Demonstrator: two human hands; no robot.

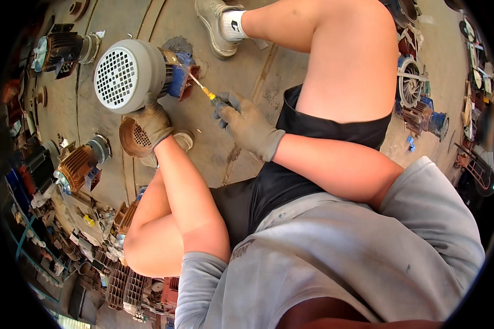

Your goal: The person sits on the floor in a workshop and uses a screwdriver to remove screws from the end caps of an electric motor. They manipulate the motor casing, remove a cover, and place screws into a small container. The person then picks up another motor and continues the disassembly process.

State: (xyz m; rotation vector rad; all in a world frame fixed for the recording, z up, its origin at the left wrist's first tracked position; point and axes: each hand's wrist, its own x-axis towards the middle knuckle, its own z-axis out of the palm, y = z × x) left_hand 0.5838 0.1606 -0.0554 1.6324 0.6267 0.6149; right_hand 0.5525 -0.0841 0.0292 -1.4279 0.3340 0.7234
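one concrete floor (269, 77) is spread beneath everything, crossed by seams. one grey shirt (324, 247) and one pair of black shorts (335, 123) are worn by the person, and two bare legs are bent on either side of the work. one motor (151, 68) is set on the floor ahead of the left knee, upper left in the view; it is made up of one round grey fan cover (115, 77), faced with square holes, and one blue part (180, 82) at its far side.

three other finned motors are clearly counted around: one dark motor (60, 52) and one brown motor (77, 164) at the left, one brown-and-blue motor (422, 118) at the right. more castings (126, 285) are heaped at the lower left, too crowded to be counted. one pale shoe (217, 30) is plainly seen; another is mostly blocked by the left forearm.

two gloved hands are seen. the lower rim of the fan cover is touched by the left hand (152, 119), its thumb raised against it; how far the other fingers are opened cannot be told. one rusty perforated cover (134, 137) is partly hidden by that hand. by the right hand (244, 123), fingers curled closed, one slim yellow-handled tool (209, 95) is gripped, its shaft pointed toward the blue part; whether contact is made cannot be told.
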